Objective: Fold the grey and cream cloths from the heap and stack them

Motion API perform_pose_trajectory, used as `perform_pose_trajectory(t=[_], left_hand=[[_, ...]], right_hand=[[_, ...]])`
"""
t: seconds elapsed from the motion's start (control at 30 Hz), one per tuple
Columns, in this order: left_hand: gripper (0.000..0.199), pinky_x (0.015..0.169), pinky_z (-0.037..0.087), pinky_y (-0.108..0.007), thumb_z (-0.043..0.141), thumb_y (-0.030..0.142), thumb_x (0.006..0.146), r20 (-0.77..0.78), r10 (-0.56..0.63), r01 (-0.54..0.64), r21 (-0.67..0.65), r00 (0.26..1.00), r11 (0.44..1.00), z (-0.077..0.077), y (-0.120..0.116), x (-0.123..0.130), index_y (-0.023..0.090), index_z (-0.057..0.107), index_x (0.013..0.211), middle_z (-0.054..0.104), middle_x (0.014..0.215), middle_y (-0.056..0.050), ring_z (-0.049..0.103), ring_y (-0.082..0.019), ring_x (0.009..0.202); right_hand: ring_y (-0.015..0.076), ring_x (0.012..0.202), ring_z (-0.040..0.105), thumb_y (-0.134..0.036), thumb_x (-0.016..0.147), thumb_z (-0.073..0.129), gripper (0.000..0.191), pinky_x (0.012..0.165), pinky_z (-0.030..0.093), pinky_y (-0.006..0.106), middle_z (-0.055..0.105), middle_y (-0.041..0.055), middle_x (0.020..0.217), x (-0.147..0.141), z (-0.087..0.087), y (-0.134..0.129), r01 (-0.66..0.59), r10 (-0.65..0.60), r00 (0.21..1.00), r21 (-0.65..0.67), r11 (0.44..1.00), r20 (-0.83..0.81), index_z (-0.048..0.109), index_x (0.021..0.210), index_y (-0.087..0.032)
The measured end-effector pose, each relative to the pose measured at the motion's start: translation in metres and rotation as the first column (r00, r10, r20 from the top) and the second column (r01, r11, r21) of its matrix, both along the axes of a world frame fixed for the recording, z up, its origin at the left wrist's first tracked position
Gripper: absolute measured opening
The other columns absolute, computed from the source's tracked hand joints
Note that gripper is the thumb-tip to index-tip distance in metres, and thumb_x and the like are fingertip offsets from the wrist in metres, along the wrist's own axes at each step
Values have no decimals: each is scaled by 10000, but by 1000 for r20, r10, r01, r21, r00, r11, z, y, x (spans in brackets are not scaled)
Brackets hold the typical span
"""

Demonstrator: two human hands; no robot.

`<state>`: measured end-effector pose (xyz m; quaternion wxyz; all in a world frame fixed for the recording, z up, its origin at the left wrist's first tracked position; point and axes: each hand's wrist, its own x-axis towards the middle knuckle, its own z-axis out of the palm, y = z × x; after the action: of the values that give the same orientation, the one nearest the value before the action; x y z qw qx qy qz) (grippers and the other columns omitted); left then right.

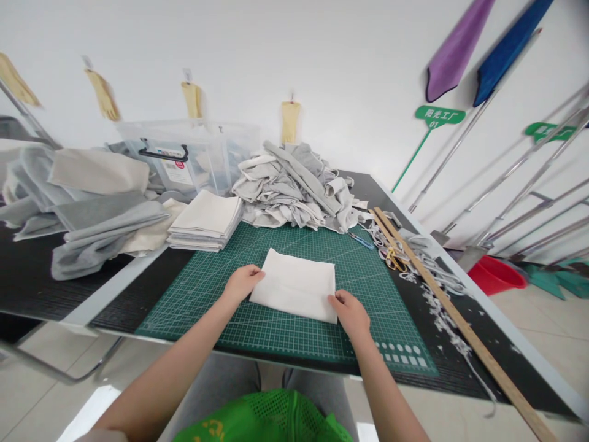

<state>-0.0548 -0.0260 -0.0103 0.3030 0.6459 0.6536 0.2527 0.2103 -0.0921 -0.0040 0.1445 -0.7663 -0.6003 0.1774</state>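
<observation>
A white rectangular piece of cloth lies on the green cutting mat in front of me. My left hand pinches its left edge between thumb and fingers. At the opposite side, my right hand grips the right edge near the lower corner. The cloth looks flat, with its far left corner slightly raised. Just beyond my left hand sits a neat stack of folded cloths, white on top with grey layers below.
Behind the mat rises a heap of grey fabric pieces. Left are more cloths and a clear plastic bin. A utility knife, yellow-handled scissors, a long wooden ruler and scraps lie right. A red bucket stands on the floor.
</observation>
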Motion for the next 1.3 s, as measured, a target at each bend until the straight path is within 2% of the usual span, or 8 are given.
perform_pose_trajectory(t=[0.1, 0.33, 0.47, 0.67, 0.8, 0.9, 1.0, 1.3], left_hand=[[278, 529, 356, -216, 411, 384, 683, -27, 22, -22, -7, 999, 1000, 1, -6, -1, 177, 596, 672, 598, 652, -1, 527, -139, 608], [229, 545, 344, -242, 441, 422, 662, -397, 52, -100, -102, 917, 990, 6, -19, 1, 250, 592, 649, 611, 706, 5, 544, -173, 667], [234, 566, 355, -250, 435, 405, 678, -388, 70, -103, -65, 919, 993, 4, -22, 5, 267, 578, 800, 597, 765, -1, 540, -171, 700], [534, 643, 375, -246, 497, 372, 657, 24, 83, -82, -45, 996, 996, -4, -18, 9, 220, 394, 1159, 525, 1030, -57, 522, -165, 793], [705, 454, 347, -200, 491, 383, 672, 419, 174, -87, -220, 891, 972, -3, -6, 9, 196, 173, 1272, 520, 1060, -96, 542, -126, 630], [648, 367, 277, -188, 524, 407, 636, 466, 180, -20, -327, 866, 945, -1, 4, 10, 164, 335, 1206, 608, 845, -78, 516, -122, 494], [413, 447, 366, -220, 583, 311, 580, 529, 102, 100, -339, 842, 935, 2, 8, 13, 82, 576, 923, 629, 737, -80, 557, -164, 575], [319, 652, 427, -306, 599, 164, 552, 764, 44, 338, -336, 643, 879, 22, 2, 25, 73, 590, 857, 645, 723, -77, 582, -207, 700]], right_hand=[[102, 599, 497, -402, 746, 318, 266, 469, 255, 193, 554, -56, 640, -1, -1, -5, 41, -41, 999, 21, 999, 6, 515, 671, -239], [115, 630, 491, -405, 711, 384, 233, 466, 238, 212, 550, -46, 691, -5, -4, -11, 81, -85, 994, 58, 995, 69, 517, 621, -237], [121, 685, 494, -389, 712, 401, 186, 496, 279, 212, 537, -38, 776, -7, -6, -15, 106, -119, 989, 145, 984, 86, 524, 763, -261], [182, 848, 448, -380, 731, 390, 314, 619, 338, 260, 516, -12, 994, -10, -8, -22, 87, -128, 976, 224, 971, 179, 473, 1019, -287], [179, 844, 433, -355, 747, 372, 311, 652, 341, 266, 526, -24, 1010, -9, -9, -23, 49, -93, 977, 218, 975, 194, 480, 1031, -288], [175, 848, 432, -349, 744, 376, 307, 658, 344, 263, 523, -33, 1019, -8, -9, -23, 53, -90, 981, 211, 976, 170, 487, 1025, -296], [174, 838, 434, -348, 738, 380, 303, 664, 346, 264, 525, -34, 1014, -7, -9, -22, 56, -87, 985, 208, 977, 146, 501, 1010, -295], [175, 814, 467, -409, 733, 362, 322, 653, 359, 267, 543, -18, 980, -4, -9, -19, 129, -126, 992, 206, 970, -28, 518, 980, -273]])
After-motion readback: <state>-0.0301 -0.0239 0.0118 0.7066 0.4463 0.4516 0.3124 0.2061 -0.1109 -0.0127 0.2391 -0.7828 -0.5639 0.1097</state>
